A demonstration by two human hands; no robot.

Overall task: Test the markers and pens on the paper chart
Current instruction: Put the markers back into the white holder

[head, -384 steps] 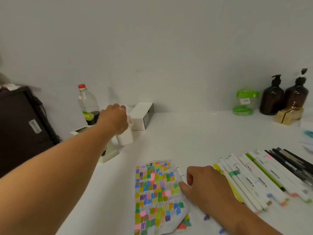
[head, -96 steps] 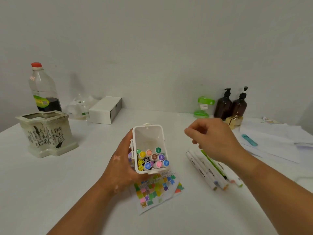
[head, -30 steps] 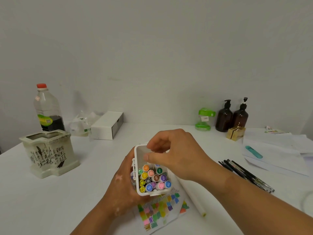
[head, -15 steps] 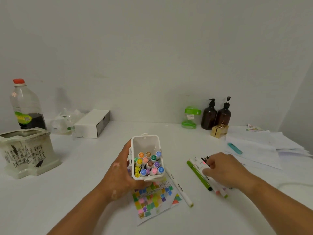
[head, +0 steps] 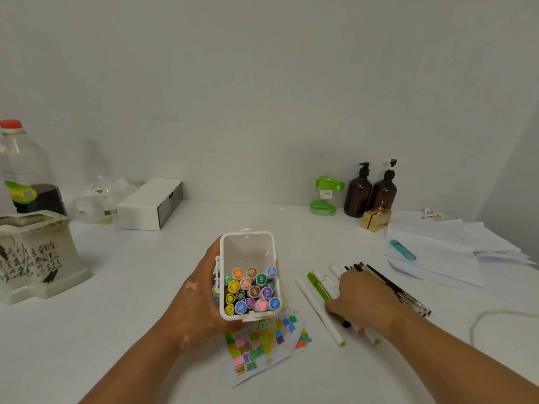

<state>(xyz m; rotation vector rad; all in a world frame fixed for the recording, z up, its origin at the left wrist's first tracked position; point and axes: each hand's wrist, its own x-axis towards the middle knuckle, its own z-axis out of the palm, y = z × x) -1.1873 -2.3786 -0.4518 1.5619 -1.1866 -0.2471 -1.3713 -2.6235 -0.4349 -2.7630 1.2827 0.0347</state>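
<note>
the left hand (head: 201, 301) grips a white marker box (head: 248, 249) from its left side and underneath, fingers curled round it. the box's open mouth is tipped toward the camera, and coloured marker caps (head: 250, 293) fill its lower half. in this view the box covers the far edge of the paper chart (head: 262, 345), which lies flat on the white table (head: 116, 316) and shows rows of coloured swatches.

the right hand (head: 361, 298) lies palm down on a row of loose markers, its thumb touching a green marker (head: 319, 288). its fingers bend onto the white ones; whether they pinch any, i cannot tell. 1 white marker (head: 318, 310) lies just left of the green one. black pens (head: 402, 293) lie at the hand's right side. 2 brown pump bottles (head: 358, 193) stand by the wall beside a green jar (head: 325, 196), and a pot (head: 38, 258) sits far left.
</note>
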